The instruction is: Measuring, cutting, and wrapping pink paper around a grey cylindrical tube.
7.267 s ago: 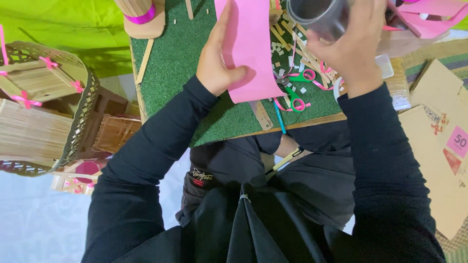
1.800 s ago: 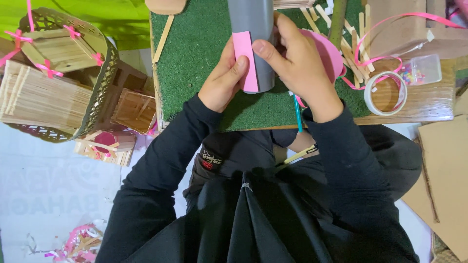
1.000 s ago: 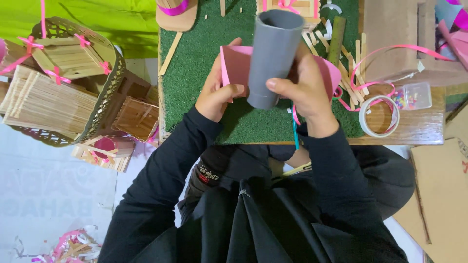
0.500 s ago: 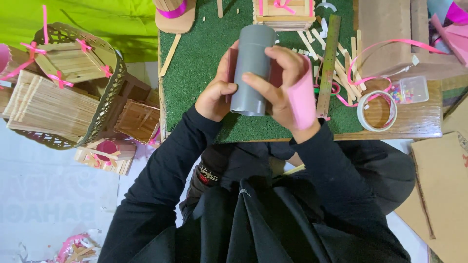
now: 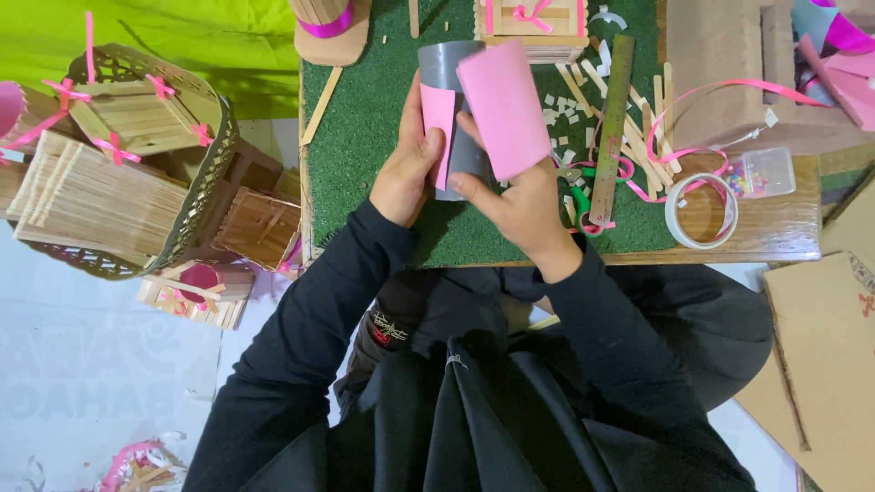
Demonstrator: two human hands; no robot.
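Hands met around a grey tube (image 5: 448, 68) that stood between them above the green grass-like mat (image 5: 365, 137). The left hand (image 5: 408, 169) was closed along the tube's left side, pressing one edge of a pink sheet (image 5: 501, 109) against it. The right hand (image 5: 519, 205) gripped from below and to the right, fingers curled on the tube's lower part while the sheet bent over them. That sheet was smooth, plain pink, and wrapped partway round the tube, leaving a grey strip bare at the top left. The tube looked matte and dark grey, with an open top rim. Just to the right lay a wooden ruler (image 5: 612, 128), stick scraps, pink ribbon (image 5: 702, 91) and a tape roll (image 5: 700, 211). Stick-built baskets (image 5: 118, 173) sat well apart to the left.
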